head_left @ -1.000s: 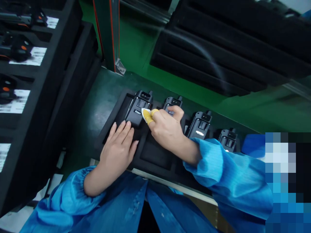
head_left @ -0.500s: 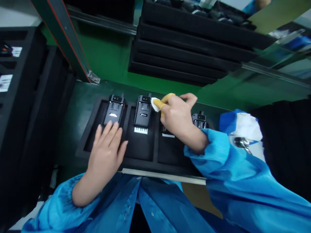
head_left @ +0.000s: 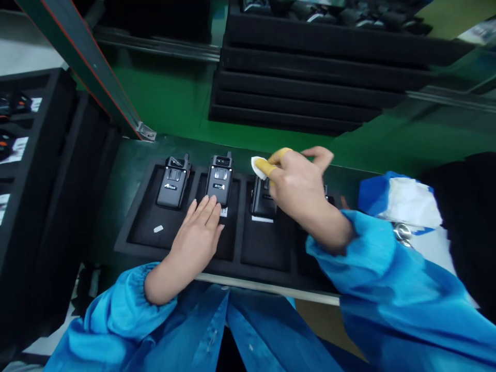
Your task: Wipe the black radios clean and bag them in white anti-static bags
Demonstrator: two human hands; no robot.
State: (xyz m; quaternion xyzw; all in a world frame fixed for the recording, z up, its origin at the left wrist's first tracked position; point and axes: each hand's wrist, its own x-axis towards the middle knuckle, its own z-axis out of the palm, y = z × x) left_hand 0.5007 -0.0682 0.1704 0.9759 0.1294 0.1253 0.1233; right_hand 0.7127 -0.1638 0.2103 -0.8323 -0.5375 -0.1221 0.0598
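My left hand (head_left: 199, 232) lies flat, fingers stretched out, its fingertips on the lower end of the second handheld radio (head_left: 220, 181). The first radio (head_left: 172, 188) rests to its left, with a small white piece (head_left: 158, 229) below it. My right hand (head_left: 300, 183), with yellow covers on some fingers, pinches a folded white wipe (head_left: 259, 167). It hovers over the top of the third radio (head_left: 263, 202) and partly hides it; whether the wipe touches it, I cannot tell. Another radio is mostly hidden behind this hand. The radios sit in a black foam tray (head_left: 127, 238).
Black foam trays (head_left: 287, 82) are stacked beyond the green bench. More trays with devices (head_left: 64, 113) stand at left. A blue and white packet (head_left: 411, 201) and a metal ring (head_left: 403, 232) lie at right, beside a dark stack (head_left: 461, 191).
My left hand has moved right, from the first radio to the second. My right hand, still pinching the wipe, has moved right from beside the second radio to the third.
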